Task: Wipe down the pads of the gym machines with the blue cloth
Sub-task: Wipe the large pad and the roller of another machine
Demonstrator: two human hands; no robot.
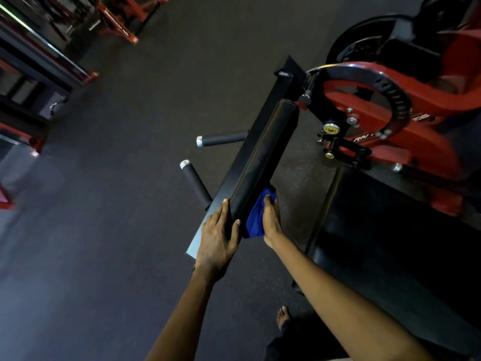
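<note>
A long black roller pad (263,155) runs diagonally from the centre of the head view up toward the red machine. My left hand (217,239) grips the pad's near end, thumb on its right side. My right hand (270,221) presses the bunched blue cloth (256,213) against the right side of the pad near that same end. A second black pad (390,230), wide and flat, lies to the right of my right forearm.
The red and black machine frame (390,113) with a curved adjustment plate stands at upper right. Two black handles (221,139) (195,182) with silver caps stick out left of the pad. Dark rubber floor spreads left; more red equipment (117,19) stands far left. My bare foot (283,316) shows below.
</note>
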